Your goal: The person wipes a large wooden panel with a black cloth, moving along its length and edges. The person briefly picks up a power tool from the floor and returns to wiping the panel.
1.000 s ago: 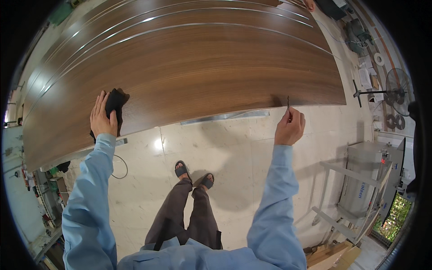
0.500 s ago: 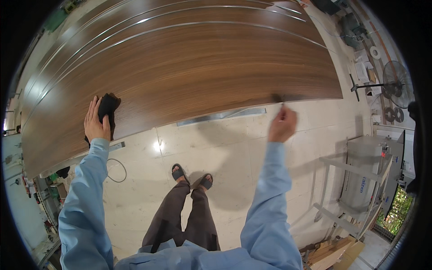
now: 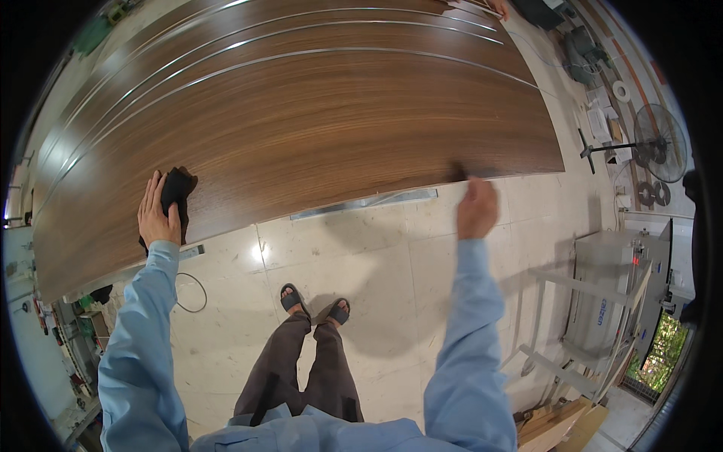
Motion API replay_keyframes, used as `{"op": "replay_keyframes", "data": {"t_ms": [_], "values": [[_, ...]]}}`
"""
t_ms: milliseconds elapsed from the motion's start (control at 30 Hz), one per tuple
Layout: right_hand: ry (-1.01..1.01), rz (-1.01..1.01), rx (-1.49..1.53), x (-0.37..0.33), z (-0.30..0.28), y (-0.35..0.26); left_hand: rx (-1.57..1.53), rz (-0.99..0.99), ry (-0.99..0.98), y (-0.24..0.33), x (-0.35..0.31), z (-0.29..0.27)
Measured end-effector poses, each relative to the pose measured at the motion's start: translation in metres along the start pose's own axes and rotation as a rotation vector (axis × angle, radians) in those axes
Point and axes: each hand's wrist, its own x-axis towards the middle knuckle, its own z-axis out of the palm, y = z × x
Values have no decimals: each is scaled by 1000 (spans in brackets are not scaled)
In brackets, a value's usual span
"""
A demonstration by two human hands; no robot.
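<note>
Wood-grain panel looks heavy, stiff, best edge-held; left hand flat over black cloth, right hand blurred, closure unclear.

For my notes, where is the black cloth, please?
At left in the head view, the black cloth lies on the brown board, partly under the left hand.

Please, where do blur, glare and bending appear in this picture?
Head view: motion blur smears the right hand, while the left hand looks sharper; head view: glare whitens the board at left and spots the floor; head view: metal strips look bowed.
</note>
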Motion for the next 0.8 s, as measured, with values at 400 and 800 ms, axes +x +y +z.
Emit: {"op": "replay_keyframes", "data": {"t_ms": [400, 800], "values": [[-87, -77, 130, 8, -32, -91, -35, 5, 16, 4, -1, -4], [152, -54, -79, 21, -12, 40, -28, -16, -8, 4, 0, -3]]}}
